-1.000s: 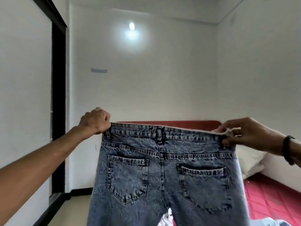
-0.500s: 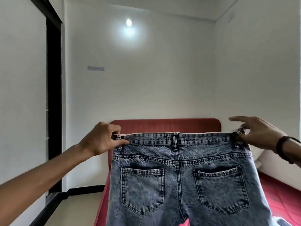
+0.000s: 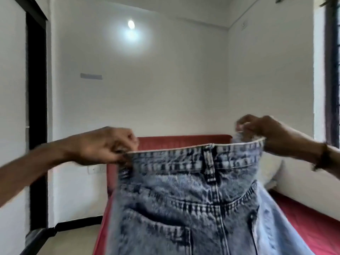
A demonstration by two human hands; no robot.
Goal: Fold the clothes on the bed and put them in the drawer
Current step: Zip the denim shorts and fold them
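Note:
A pair of acid-washed blue jeans (image 3: 193, 196) hangs in the air in front of me, back side facing me, with one rear pocket showing low in the middle. My left hand (image 3: 104, 144) grips the left end of the waistband. My right hand (image 3: 257, 131) pinches the right end of the waistband a little higher, so the band slants upward to the right. The right side of the jeans is turned edge-on. The legs run out of the bottom of the view. No drawer is in view.
Behind the jeans stands a bed with a red headboard (image 3: 184, 142) and red sheet (image 3: 303, 227). A white pillow (image 3: 270, 172) lies at its head on the right. A dark doorway (image 3: 36, 126) is at left, a window frame (image 3: 331, 70) at right.
My hands have come closer together and the right one has risen. The waistband is narrower, and the jeans have twisted so that one pocket faces me. The view is blurred by motion.

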